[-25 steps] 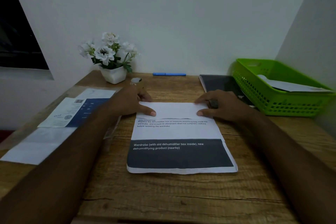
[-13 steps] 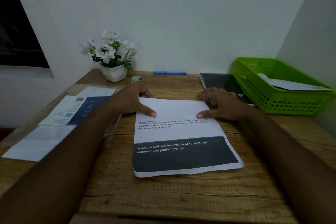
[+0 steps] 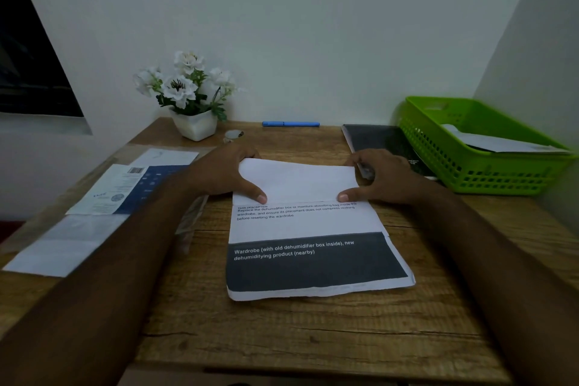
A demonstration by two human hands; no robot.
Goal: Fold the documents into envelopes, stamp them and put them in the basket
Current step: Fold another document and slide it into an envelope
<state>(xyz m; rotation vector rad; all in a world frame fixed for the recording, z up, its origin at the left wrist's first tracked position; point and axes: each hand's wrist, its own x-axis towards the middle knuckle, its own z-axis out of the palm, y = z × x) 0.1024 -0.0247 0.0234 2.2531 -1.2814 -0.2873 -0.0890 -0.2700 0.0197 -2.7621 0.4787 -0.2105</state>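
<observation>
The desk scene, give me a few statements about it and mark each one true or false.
1. Both hands, left hand and right hand, press the folded top flap of the document. True.
2. The green basket is empty. False: a white paper lies in it.
3. A blue pen lies by the wall. True.
4. The flower pot stands right of the basket. False: it stands far left of it.
5. The document is already in an envelope. False: it lies on the desk, partly folded.
</observation>
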